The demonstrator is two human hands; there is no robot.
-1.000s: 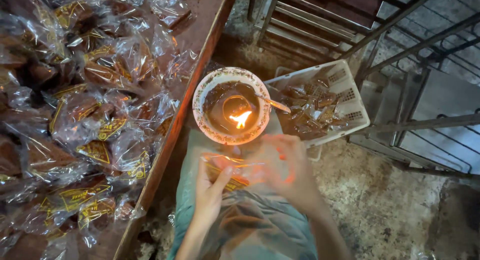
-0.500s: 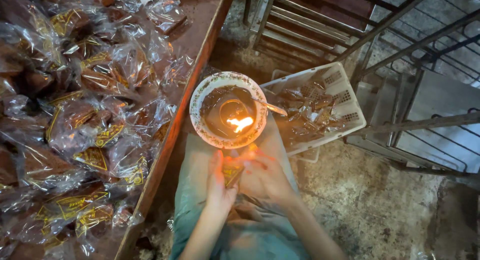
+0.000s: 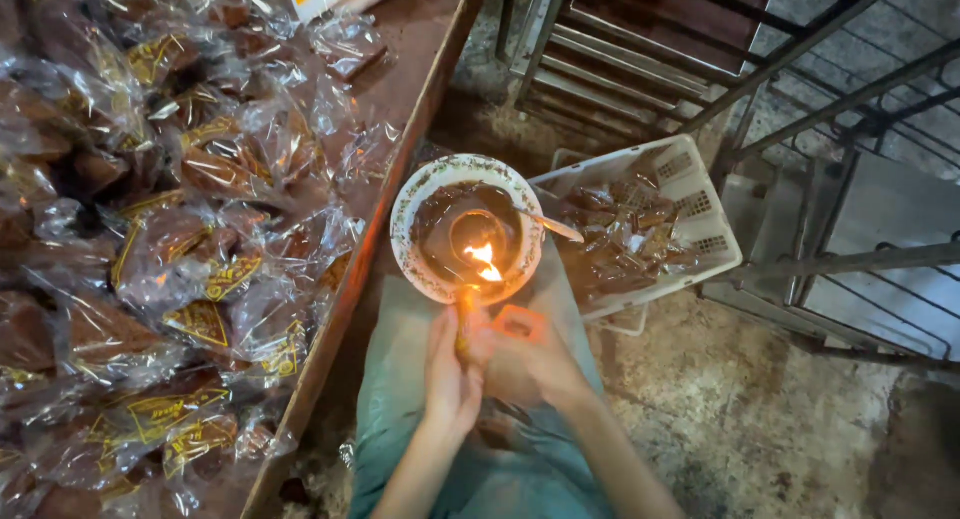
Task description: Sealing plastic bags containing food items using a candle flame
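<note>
Both hands hold one small clear-wrapped brown sweet packet (image 3: 466,324) over my lap. My left hand (image 3: 452,371) grips its lower part. My right hand (image 3: 525,357) pinches it from the right side. The packet's top edge reaches up to the small flame (image 3: 485,261) burning in a round white bowl (image 3: 412,201) of dark oil or wax. The bowl rests on my knees, which are covered in teal cloth (image 3: 400,419).
A wooden tray-table (image 3: 400,109) on the left is heaped with many clear packets of brown sweets (image 3: 190,249). A white plastic basket (image 3: 700,194) with several packets stands to the right of the bowl. Metal racks (image 3: 800,99) stand behind it on a rough concrete floor.
My hands have come closer together and lifted the packet from my lap up to the flame at the bowl's near rim.
</note>
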